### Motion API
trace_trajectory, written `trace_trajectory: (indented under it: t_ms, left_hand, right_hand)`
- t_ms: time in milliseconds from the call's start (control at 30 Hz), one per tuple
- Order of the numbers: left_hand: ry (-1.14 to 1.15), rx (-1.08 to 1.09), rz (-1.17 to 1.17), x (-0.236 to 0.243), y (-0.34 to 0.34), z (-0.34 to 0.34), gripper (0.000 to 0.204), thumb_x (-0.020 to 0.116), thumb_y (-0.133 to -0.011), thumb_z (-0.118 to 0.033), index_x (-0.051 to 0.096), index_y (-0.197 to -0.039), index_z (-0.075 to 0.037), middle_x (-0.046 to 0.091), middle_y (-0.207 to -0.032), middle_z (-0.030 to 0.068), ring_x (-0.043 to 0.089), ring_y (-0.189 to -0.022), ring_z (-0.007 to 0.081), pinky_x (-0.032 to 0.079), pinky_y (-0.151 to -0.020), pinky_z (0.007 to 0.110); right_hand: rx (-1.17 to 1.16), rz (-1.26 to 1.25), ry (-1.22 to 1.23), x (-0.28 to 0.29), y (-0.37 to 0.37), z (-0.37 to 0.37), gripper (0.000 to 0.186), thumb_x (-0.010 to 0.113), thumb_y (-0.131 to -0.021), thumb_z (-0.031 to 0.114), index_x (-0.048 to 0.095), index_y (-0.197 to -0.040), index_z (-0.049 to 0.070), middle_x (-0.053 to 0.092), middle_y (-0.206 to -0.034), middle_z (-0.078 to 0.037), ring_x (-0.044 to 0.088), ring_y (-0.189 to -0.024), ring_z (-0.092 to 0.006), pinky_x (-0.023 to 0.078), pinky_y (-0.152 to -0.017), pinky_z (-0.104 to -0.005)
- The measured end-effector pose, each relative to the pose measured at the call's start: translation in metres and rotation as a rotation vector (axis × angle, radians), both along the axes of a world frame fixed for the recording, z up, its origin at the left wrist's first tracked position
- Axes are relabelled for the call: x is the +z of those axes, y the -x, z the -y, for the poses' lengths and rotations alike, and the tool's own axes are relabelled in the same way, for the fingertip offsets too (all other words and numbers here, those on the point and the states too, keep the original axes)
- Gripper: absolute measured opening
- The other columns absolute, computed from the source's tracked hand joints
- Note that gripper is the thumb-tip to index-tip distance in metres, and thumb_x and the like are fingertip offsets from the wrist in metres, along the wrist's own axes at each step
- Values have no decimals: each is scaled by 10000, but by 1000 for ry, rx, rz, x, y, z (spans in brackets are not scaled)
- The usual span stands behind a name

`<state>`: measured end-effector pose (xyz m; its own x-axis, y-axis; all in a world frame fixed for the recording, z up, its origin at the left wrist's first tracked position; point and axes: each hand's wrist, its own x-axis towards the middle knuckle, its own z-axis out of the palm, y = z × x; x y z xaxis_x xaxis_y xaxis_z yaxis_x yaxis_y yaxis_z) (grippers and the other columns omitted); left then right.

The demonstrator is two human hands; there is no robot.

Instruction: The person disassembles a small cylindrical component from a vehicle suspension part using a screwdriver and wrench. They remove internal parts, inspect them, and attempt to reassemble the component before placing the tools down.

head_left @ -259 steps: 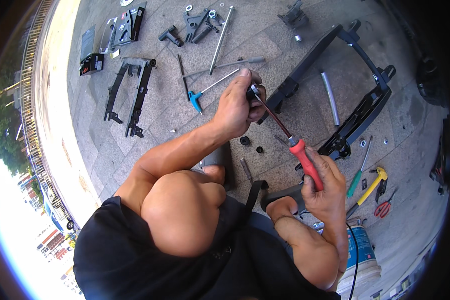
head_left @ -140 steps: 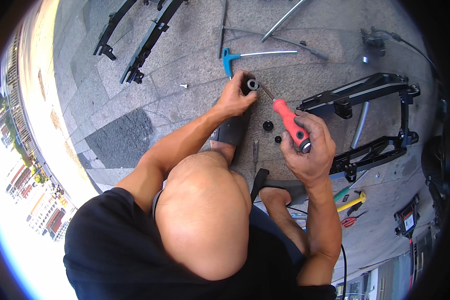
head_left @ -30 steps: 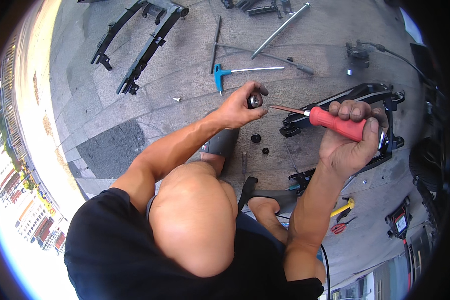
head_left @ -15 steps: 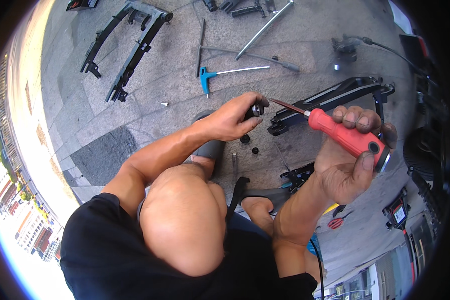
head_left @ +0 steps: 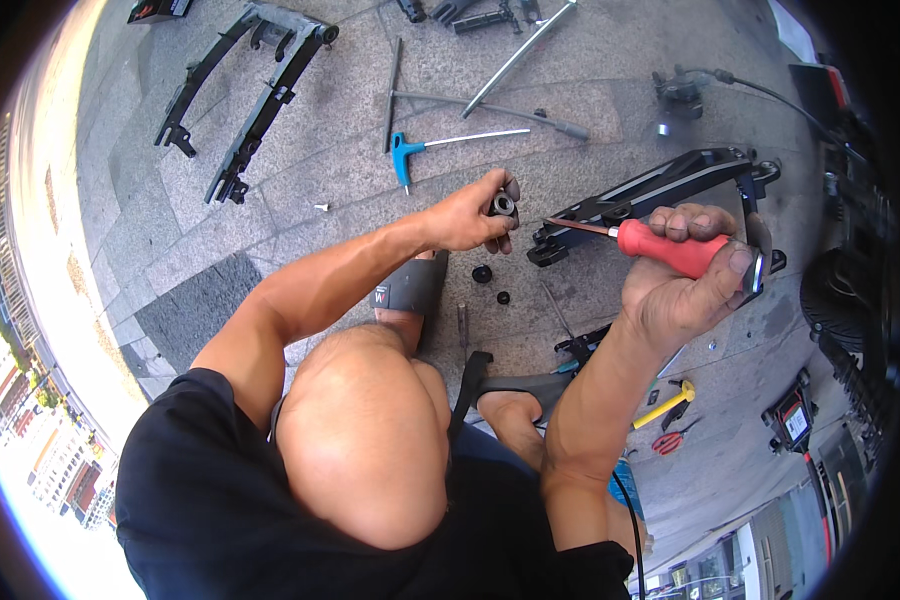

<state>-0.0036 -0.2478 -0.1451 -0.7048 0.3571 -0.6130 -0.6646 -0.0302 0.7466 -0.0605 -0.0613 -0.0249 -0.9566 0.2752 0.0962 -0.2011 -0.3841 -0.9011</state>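
Looking down from the head, we see two bare hands working over stone ground (head_left: 360, 90). The left hand (head_left: 480, 215) is curled in, with its thumb and fingers pinching a small dark part (head_left: 503, 205). One end of that part has a shiny round ring with a hole in the middle, and it faces out past the fingers, so it is easy to see. The part is up in the air, near the middle of the view.

The right hand (head_left: 690, 275) is closed around the handle of a red screwdriver (head_left: 670, 248), and the thumb lies along the back end. The thin metal tip points left, at the small part. It looks close, but there is a gap, so the two do not seem to touch.

My guess is that this step is poking or prying at the ring, with a short stop to look at it. The next move seems to call for a firm left pinch and a slow, careful push of the tip to the ring's edge. The tip could slip and hit a finger.

Below the left hand, two little black round bits (head_left: 482, 273) lie on the ground. A blue-handled key (head_left: 401, 158) lies above the left arm, and a black metal frame (head_left: 660, 188) lies behind the screwdriver.
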Motion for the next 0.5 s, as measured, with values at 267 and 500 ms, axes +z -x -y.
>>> trace_trajectory:
  t_ms: [267,500]
  left_hand:
    - [403,-14,-620,18,10,-12,265,743,-753,-167,572,-901,-29,603,-730,139,617,-633,271,472,-569,362]
    - [387,-43,-729,27,16,-19,249,757,-726,-163,576,-815,-16,592,-692,159,606,-635,340,472,-563,394]
  right_hand:
    - [169,-128,114,15,1,-5,334,503,-955,420,505,-1068,106,541,-742,-74,528,-589,-161,487,-496,-283]
    - [408,-257,96,26,3,11,362,511,-962,411,455,-1092,78,535,-783,-97,532,-606,-166,498,-521,-294]
